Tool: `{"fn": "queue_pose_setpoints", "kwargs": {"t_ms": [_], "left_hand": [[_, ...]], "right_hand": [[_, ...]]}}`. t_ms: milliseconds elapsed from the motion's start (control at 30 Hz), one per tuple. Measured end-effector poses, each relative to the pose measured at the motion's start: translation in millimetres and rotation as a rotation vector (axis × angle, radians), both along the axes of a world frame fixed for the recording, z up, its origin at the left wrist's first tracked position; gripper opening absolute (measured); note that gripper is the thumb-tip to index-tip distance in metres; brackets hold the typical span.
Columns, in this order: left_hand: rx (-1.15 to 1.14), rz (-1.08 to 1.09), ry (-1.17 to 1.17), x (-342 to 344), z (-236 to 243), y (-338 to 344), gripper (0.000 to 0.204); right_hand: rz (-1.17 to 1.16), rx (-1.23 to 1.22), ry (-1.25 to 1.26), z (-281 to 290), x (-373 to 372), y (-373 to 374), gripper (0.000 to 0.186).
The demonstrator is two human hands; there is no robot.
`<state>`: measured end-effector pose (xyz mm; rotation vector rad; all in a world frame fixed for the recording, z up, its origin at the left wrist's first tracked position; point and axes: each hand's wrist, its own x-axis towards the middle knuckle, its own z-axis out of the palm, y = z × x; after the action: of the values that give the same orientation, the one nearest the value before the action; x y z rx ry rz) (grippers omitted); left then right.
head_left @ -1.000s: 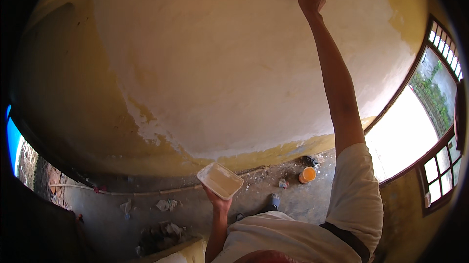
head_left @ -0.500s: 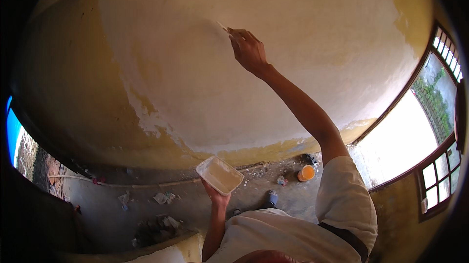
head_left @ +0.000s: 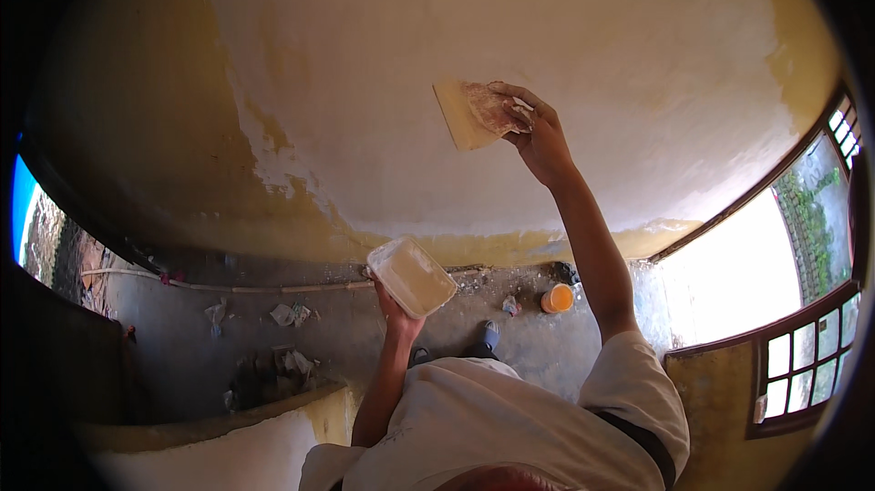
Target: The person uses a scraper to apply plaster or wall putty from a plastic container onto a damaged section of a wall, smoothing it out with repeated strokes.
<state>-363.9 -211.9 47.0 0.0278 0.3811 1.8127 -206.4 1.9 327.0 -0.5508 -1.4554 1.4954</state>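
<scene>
In my right hand (head_left: 540, 137) is a wide putty scraper (head_left: 463, 117), its upper part smeared with pale putty and its broad face toward me. My fingers close round its narrower end, in front of the wall (head_left: 355, 108), and I cannot tell whether the blade touches it. Lower down, my left hand (head_left: 398, 318) grips a white rectangular tub (head_left: 435, 261) by its near left side. Pale putty coats the inside of the tub. Whitish putty covers much of the wall, with bare yellow paint around its borders.
An orange bucket (head_left: 557, 299) stands on the floor by the wall's base. A long pole (head_left: 264, 289) lies along the floor, with plastic scraps (head_left: 290, 314) nearby. A low wall (head_left: 228, 450) rises behind at left; a bright doorway (head_left: 729, 263) and a barred window (head_left: 807, 363) are at right.
My right hand has moved right and down in the view, and the scraper has turned from edge-on to broad face toward me. The view has shifted; my left hand still holds the tub.
</scene>
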Motion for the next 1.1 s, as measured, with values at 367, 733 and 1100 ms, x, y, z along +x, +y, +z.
{"fn": "queue_pose_setpoints", "kwargs": {"t_ms": [367,733,1100], "left_hand": [[-0.013,-0.056,-0.009,5.0,1.0,6.2,0.06],[0.067,-0.071,0.052,6.9,-9.1,4.9,0.066],[0.119,0.053,0.137,-9.0,-28.2,1.1,0.072]], "right_hand": [[0.289,-0.043,0.294,-54.2,34.1,-21.3,0.032],[-0.203,0.06,-0.012,-33.7,36.2,19.5,0.02],[-0.049,0.108,0.319,29.2,33.2,65.6,0.027]]}}
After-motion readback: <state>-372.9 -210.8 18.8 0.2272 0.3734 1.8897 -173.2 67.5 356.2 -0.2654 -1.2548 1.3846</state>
